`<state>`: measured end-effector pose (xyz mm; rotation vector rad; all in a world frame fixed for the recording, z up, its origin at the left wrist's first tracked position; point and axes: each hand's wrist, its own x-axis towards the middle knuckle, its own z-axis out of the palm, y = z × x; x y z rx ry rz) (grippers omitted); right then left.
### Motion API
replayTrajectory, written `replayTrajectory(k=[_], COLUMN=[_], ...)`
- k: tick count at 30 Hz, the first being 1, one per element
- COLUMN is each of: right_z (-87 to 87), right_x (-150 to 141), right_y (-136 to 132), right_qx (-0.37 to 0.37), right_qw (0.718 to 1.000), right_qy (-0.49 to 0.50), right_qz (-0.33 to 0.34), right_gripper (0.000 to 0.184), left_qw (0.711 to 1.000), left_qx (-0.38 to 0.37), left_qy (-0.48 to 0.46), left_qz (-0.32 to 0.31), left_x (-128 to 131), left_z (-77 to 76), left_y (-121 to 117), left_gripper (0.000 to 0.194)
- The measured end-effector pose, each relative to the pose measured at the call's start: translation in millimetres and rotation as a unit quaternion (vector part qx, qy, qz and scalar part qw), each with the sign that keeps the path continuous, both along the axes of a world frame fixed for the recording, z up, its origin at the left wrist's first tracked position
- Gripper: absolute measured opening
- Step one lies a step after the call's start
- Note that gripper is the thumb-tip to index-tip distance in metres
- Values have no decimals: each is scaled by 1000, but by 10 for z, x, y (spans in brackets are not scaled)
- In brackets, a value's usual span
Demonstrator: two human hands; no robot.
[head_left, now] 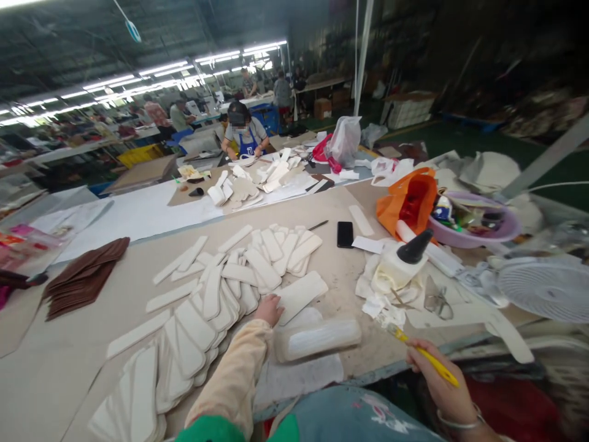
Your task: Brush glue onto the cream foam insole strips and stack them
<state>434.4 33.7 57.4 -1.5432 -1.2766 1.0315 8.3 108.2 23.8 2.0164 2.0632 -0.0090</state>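
Observation:
My left hand (269, 309), in a cream sleeve, has its fingers closed at the near left end of a flat off-white strip (304, 296) with rounded corners. Many similar strips (191, 325) lie in overlapping rows around and left of that hand. Just below it, a strip with a glossy, wet-looking face (322, 339) rests near the table edge. On the right, my right hand (439, 380) is wrapped around a yellow-handled brush (432, 361). The brush head points at crumpled white paper (384, 309) beside a pale bottle with a black cone tip (414, 247).
A black phone (345, 234) and a thin dark tool (318, 225) lie beyond the strips. Brown pieces (85, 276) are stacked left. An orange bag (405, 199), purple basin (478, 239) and white fan (545, 287) crowd the right. Another person (248, 132) works across the table.

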Motion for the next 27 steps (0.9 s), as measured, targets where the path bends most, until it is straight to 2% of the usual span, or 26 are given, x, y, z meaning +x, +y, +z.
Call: replayTrajectory(k=[5,13,16,19,22,25,27], right_z=[66,228,237,219,213,230,243], right_x=[-71,-410,-461,-471,-481,-488,-482], right_y=[-95,-77,-58,-67,-84,-89,-80], right_qx=[-30,-8,-9,-4,8,26,40], right_qw=[999,999,998,998,998,997,997], right_qy=[-14,-36,-58,-69,-66,-70,-69], right_qz=[-16,-31,-9,3,6,-1,-7], right_gripper=[29,28,26,24,24,22,23], left_qw=[997,988,989,991,991,993,996], left_qx=[-58,-120,-121,-124,-128,-114,-86], left_qy=[23,26,25,31,29,6,-19], left_qz=[-45,-99,-83,-39,5,17,7], left_x=[27,-124,-175,-180,-163,-142,-128], left_z=[-93,-134,-180,-226,-224,-125,9], left_y=[342,428,473,533,598,616,571], left_gripper=[24,24,27,34,30,17,17])
